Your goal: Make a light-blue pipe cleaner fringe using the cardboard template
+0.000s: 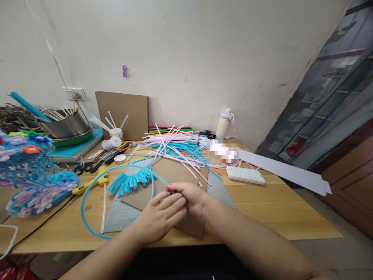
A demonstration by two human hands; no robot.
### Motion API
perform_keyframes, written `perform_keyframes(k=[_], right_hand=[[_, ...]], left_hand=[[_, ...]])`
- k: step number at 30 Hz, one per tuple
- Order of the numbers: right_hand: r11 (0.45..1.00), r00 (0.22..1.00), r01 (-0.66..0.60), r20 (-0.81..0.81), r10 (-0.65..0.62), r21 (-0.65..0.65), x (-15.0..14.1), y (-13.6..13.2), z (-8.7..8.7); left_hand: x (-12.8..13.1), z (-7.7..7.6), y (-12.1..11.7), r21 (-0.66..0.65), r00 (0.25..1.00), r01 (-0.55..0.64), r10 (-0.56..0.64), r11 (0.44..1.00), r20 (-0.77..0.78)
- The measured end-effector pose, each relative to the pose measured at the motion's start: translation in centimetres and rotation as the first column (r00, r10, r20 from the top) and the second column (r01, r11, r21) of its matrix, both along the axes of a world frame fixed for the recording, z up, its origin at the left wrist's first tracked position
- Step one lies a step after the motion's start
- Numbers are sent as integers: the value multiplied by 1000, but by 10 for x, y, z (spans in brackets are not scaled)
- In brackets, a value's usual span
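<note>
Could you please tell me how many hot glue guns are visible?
1: a yellow hot glue gun, left of the left hand, partly behind the curved blue pipe cleaner. Others may be hidden.

Head view, close above table [294,217], facing forward-down

Support: a table with a pale, wood-grained top [279,210]. A flat grey mat [119,221] lay mid-table, near the front edge. A loose heap of pink and blue fuzzy stems [175,147] spread toward the back edge, near which stood a cream bottle with a pale blue cap [222,126]. Right of the mat: a white, oblong box [246,175]. Left: a yellow glue gun [89,184], with black-handled scissors [83,167] behind. Farther toward the left end: a blue fuzzy piece dotted with lilac flowers [43,194].
</note>
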State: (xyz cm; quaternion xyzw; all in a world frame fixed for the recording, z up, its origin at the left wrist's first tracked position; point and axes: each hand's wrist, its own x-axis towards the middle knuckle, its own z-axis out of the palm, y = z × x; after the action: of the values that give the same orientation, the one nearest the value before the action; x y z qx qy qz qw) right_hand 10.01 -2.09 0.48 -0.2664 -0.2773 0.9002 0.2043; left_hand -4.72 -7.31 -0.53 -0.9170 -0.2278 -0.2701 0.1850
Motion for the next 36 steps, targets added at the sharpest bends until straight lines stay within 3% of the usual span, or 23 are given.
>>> perform_keyframes(k=[3, 5, 7, 8, 9, 10, 11, 12, 15, 17, 19, 23, 26, 32, 36], right_hand=[[997, 1000, -6, 22, 8, -76, 0, 0, -5], [999, 999, -21, 39, 22, -36, -2, -2, -8], [989, 992, -37, 123, 19, 145, -3, 0, -9], [950, 971, -43, 236, -34, 311, -2, 4, -9], [868, 918, -59, 368, -146, 493, 1, 11, -9], [739, 819, -101, 478, -319, 666, 6, 21, -9], [560, 617, -186, 540, -573, 808, 13, 33, -8], [496, 503, -200, 523, -688, 845, 22, 47, -8], [405, 254, -217, 452, -855, 888, 53, 90, -11], [402, 127, -245, 440, -889, 883, 71, 112, -19], [427, 51, -272, 456, -888, 862, 82, 126, -29], [454, 6, -300, 477, -879, 839, 89, 136, -46], [389, 18, -292, 412, -911, 874, 92, 137, -46], [210, 105, -216, 236, -966, 954, 102, 131, -18], [128, 239, -168, 167, -957, 977, 92, 97, 6]], left_hand=[[-3, -2, 2, -55, 999, -4, 2, 998, -48], [-5, -3, 2, -41, 999, -9, 7, 999, -52], [-6, -2, 0, -13, 999, -2, 1, 1000, -39], [-6, -1, -2, -7, 1000, 6, -6, 1000, -26], [-6, 1, -4, -12, 1000, 11, -11, 1000, -11], [-6, 4, -7, -27, 1000, 11, -11, 1000, 5], [-5, 7, -11, -47, 1000, 8, -7, 999, 24], [-4, 12, -15, -71, 999, 1, 2, 997, 42], [0, 28, -29, -147, 992, -19, 37, 989, 122], [3, 40, -37, -179, 971, -11, 53, 984, 233], [4, 52, -44, -217, 942, -16, 88, 976, 325], [0, 71, -49, -238, 931, -44, 126, 970, 343], [-4, 77, -47, -230, 930, -83, 158, 970, 331], [-7, 69, -38, -317, 907, -46, 173, 947, 385], [-7, 62, -36, -441, 861, -13, 234, 897, 451]])
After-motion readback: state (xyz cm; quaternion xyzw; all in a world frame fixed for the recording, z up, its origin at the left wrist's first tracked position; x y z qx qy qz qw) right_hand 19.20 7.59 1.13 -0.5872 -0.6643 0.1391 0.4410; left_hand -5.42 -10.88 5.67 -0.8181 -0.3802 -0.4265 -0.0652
